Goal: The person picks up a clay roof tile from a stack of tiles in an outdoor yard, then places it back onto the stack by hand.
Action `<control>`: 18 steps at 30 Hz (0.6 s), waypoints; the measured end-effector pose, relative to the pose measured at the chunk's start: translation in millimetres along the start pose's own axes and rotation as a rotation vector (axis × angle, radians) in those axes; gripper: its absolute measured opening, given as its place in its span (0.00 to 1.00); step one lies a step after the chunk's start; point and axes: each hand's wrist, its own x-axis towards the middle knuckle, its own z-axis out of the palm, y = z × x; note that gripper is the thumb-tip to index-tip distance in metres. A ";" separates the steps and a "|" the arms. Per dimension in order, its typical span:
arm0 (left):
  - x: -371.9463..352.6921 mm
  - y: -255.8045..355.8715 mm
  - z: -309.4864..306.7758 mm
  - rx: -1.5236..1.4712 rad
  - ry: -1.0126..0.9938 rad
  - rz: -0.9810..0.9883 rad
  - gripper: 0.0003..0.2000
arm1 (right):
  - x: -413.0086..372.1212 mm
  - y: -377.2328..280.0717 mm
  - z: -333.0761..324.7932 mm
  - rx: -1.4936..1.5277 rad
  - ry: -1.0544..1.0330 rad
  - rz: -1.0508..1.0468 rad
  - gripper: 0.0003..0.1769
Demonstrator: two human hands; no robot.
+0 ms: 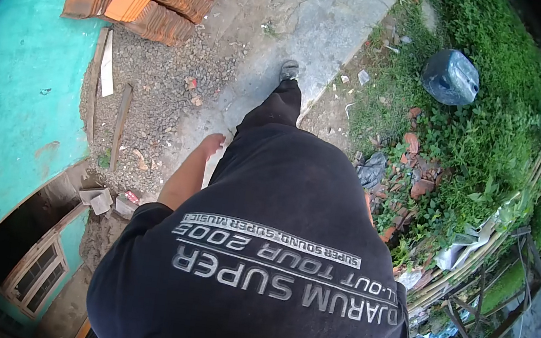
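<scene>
My left hand (214,142) hangs low beside my dark trousers (272,111). Its fingers show only in part; they look loose, and I see nothing in them. Of my right arm only a sliver of skin shows past the shirt, and the hand itself is hidden behind my body. My black T-shirt (295,186) with pale printed lettering fills the lower middle of the view. One shoe (289,70) is out ahead on the concrete path (331,20).
Stacked orange roof tiles (169,5) stand ahead left, by a turquoise wall (17,67). Gravel (153,71) with wooden boards (120,125) borders the path. To the right are a blue plastic drum (451,77), broken bricks (422,188), weeds and bamboo poles (471,253).
</scene>
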 end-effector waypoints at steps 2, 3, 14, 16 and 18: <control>-2.3 59.7 -15.5 -0.089 0.167 0.143 0.25 | -12.0 -51.3 9.8 -0.026 -0.018 -0.012 0.25; 6.2 82.0 -27.4 -0.088 0.164 0.141 0.25 | -28.1 -91.1 18.1 -0.070 0.021 0.031 0.23; 76.6 279.5 -116.1 0.052 0.178 0.251 0.24 | -15.8 -264.8 82.0 -0.192 0.154 -0.203 0.20; 88.5 309.4 -116.4 0.109 0.174 0.268 0.23 | -18.6 -274.2 92.8 -0.146 0.142 -0.120 0.22; 96.3 337.2 -105.0 0.065 0.143 0.253 0.23 | -3.1 -271.1 95.2 -0.364 0.064 -0.082 0.21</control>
